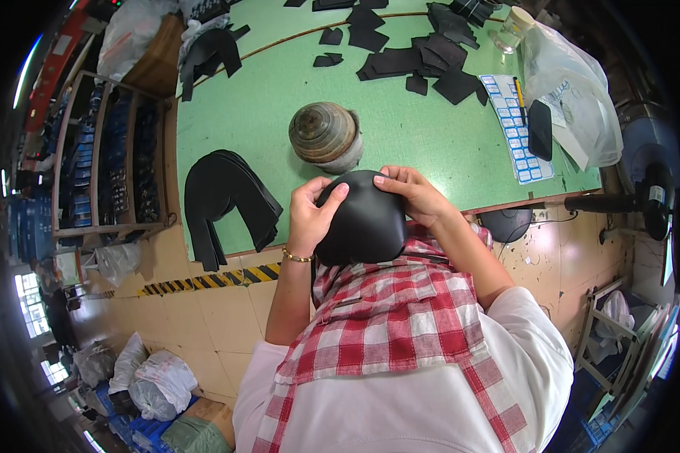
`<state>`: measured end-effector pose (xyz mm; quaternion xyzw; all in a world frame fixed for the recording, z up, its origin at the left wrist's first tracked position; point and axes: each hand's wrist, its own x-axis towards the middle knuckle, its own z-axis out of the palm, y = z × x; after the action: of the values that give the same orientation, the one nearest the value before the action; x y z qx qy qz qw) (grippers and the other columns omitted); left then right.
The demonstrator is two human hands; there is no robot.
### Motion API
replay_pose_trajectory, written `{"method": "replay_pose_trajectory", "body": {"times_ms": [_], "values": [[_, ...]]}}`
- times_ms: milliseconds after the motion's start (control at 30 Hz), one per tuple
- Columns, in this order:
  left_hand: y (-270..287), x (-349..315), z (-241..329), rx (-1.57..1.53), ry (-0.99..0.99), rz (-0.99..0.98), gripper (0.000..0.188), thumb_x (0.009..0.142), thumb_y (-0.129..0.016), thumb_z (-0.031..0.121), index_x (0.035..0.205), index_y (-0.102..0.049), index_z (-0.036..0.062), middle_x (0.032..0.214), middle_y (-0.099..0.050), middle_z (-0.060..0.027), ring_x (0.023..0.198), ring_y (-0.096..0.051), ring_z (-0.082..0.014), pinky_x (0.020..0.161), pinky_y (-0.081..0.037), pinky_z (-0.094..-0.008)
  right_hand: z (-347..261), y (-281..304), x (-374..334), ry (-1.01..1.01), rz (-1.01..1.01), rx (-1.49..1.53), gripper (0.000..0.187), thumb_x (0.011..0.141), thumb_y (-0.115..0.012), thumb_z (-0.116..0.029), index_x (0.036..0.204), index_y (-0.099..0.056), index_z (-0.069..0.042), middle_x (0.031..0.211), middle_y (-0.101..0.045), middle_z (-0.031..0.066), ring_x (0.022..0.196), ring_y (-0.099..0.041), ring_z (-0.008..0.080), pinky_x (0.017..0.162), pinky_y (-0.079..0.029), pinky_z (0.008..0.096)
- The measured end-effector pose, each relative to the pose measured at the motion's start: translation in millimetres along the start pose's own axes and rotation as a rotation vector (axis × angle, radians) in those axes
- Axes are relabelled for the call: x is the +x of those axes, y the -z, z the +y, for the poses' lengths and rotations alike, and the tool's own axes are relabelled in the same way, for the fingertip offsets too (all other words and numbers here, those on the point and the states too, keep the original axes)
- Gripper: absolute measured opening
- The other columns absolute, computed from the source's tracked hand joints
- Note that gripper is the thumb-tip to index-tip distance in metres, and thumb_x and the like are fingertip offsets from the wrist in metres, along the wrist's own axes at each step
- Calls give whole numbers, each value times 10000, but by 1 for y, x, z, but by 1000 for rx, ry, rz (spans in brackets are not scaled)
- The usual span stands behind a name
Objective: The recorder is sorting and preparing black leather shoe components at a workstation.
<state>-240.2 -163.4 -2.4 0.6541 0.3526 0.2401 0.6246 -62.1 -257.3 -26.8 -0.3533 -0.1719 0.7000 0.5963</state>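
Observation:
A smooth black curved piece, perhaps leather, (365,225) is held between my hands at the table's near edge. My left hand (313,214) grips its upper left side, thumb lying on top. At the upper right edge, my right hand (414,195) pinches the same piece with its thumb on the surface. The fingers beneath it are partly hidden. Just beyond the piece stands a worn, rounded block with ringed brown and grey layers (326,137). To the left lies a stack of black U-shaped pieces (225,198), its legs toward me.
The green table (423,143) carries scattered black cut pieces (423,60) at the back. On the right are a label sheet (515,140), a yellow pen (520,98), a dark phone (540,130), a jar (512,32) and a plastic bag (574,90). A rack (109,162) stands left.

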Motion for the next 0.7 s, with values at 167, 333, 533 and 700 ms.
{"method": "replay_pose_trajectory", "body": {"times_ms": [167, 333, 533, 700], "values": [[-1, -4, 4, 35, -27, 21, 148, 823, -635, 133, 781, -603, -5, 699, -615, 0, 593, -519, -21, 531, -415, -172, 2, 1, 0, 2, -4, -11, 124, 837, -607, -148, 807, -530, -55, 737, -594, 3, 640, -549, 60, 588, -437, 190], [1, -8, 3, 54, -29, 24, 149, 821, -638, 133, 777, -602, -5, 686, -610, 6, 588, -518, -20, 527, -413, -172, 2, -1, -2, 5, -6, -24, 120, 835, -609, -143, 790, -532, -61, 728, -597, 5, 633, -549, 58, 582, -437, 189], [2, -8, -1, -1, -6, 24, 149, 820, -640, 137, 778, -604, -1, 683, -609, 7, 576, -515, -18, 514, -413, -169, 4, -2, -1, 8, -3, -22, 114, 833, -612, -143, 811, -543, -55, 738, -603, 8, 643, -557, 59, 579, -440, 189], [3, -8, 1, -22, -15, 33, 145, 823, -637, 136, 790, -607, -2, 683, -610, 8, 579, -517, -16, 516, -414, -168, 0, -8, 1, -4, -12, -24, 109, 834, -611, -143, 818, -548, -55, 754, -603, 4, 646, -553, 56, 592, -441, 186]]}}
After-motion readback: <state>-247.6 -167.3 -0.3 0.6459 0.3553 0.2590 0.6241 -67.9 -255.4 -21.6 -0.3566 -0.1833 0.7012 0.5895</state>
